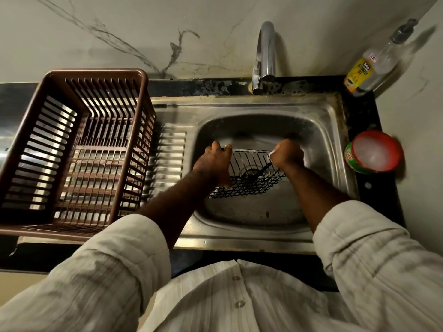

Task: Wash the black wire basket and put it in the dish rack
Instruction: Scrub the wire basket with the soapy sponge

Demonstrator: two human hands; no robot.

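Your left hand [212,164] grips the left side of the black wire basket [249,180], fingers hooked over its far rim and thumb stretched down along the near edge. Your right hand [288,155] is curled into a tight fist at the basket's right rim, closed round a small white thing [272,153]; what it is you cannot tell from here. The basket hangs tilted between your hands inside the sink [333,140], right over the drain [249,172], which shows through the wires. The steel walls of the bowl stand apart from the basket on every side, with the most room on the near side. The tap [265,56] rises behind the far edge of the bowl, its spout well above your hands. To your left, past the ribbed drainboard [167,152], the brown slatted dish rack [96,73] sits with its open top facing you; its right wall stands just beside the rim of the bowl, and bright steel shows through its slats. In the far right corner a clear pump bottle [381,63] carries a yellow label reading "DISHWASH GEL". Nearer you on the right, on the black counter [369,188], a round tub [374,152] with a red rim and green side holds a pale whitish mass; the red lettering on its side is too warped to read. Your pale sleeves [359,240] are pushed up above the forearms.
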